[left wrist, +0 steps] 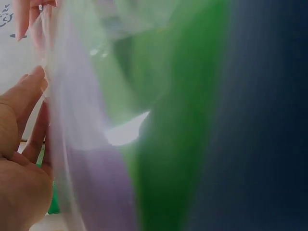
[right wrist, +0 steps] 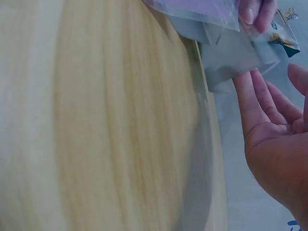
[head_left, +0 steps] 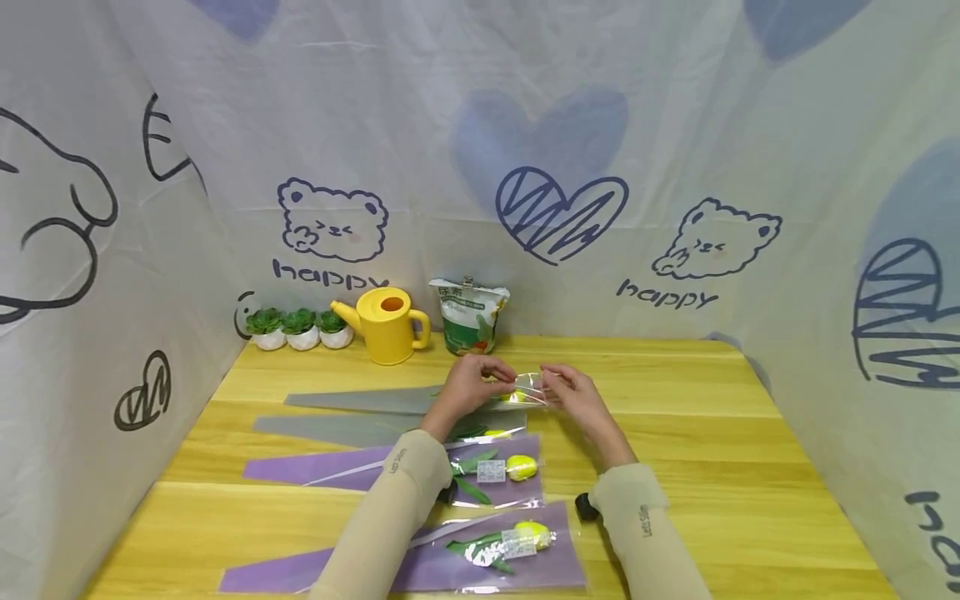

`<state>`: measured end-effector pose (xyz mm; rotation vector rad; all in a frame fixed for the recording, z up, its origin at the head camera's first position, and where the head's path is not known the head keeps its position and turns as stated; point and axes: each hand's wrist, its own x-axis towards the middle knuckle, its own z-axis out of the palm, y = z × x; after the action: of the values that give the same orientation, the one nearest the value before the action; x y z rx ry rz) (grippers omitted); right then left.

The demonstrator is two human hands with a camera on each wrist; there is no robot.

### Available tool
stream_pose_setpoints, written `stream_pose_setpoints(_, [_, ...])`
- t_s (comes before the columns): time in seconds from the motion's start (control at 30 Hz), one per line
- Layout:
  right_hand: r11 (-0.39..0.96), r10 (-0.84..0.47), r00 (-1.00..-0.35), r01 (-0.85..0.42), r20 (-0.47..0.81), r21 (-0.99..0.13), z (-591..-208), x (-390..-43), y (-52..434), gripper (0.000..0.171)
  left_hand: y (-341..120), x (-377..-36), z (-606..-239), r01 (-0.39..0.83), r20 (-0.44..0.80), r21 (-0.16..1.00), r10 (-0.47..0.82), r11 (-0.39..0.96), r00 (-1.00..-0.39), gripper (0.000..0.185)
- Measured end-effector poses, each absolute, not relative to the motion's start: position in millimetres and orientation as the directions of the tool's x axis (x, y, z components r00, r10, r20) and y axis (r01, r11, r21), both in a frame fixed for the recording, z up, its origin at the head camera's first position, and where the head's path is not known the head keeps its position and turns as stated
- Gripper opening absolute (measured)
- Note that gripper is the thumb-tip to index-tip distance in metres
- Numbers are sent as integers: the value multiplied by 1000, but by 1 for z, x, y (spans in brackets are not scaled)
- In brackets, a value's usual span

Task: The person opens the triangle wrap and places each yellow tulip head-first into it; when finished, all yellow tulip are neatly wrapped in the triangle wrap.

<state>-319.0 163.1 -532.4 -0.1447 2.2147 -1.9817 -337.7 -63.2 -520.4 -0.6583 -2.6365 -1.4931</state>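
Both hands are at the open end of the farthest wrapped flower, a yellow tulip in a grey-backed clear sleeve (head_left: 337, 400). My left hand (head_left: 472, 387) pinches the sleeve's edge between thumb and fingers, near the yellow bloom (head_left: 513, 397). At the other side of the clear film (head_left: 531, 383), my right hand (head_left: 573, 396) touches the sleeve's corner with fairly straight fingers. Its thumb stands apart in the right wrist view, where the fingertips (right wrist: 245, 84) go behind the grey sleeve (right wrist: 231, 57). Green leaf and clear plastic (left wrist: 130, 130) fill most of the left wrist view.
Nearer lie another grey sleeve (head_left: 315, 429) and two purple sleeves (head_left: 322, 467), each with a yellow tulip. Behind stand three potted succulents (head_left: 302, 329), a yellow watering can (head_left: 386, 333) and a clipped bag (head_left: 468, 317). Printed cloth (head_left: 420, 125) surrounds the wooden table (head_left: 712, 433).
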Motion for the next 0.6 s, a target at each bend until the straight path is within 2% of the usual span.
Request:
stream_pose_setpoints(0.13, [110,-190,-980,45,-65,-993,-534,-318,164,47,-65,-338,-522,371,222,814,350,447,-910,18])
stream_pose_setpoints(0.6, [269,-179,-980,31,-82,-963,-539,-316,167,40,-88,-332,-528,337,169,802,353,493,-920,25])
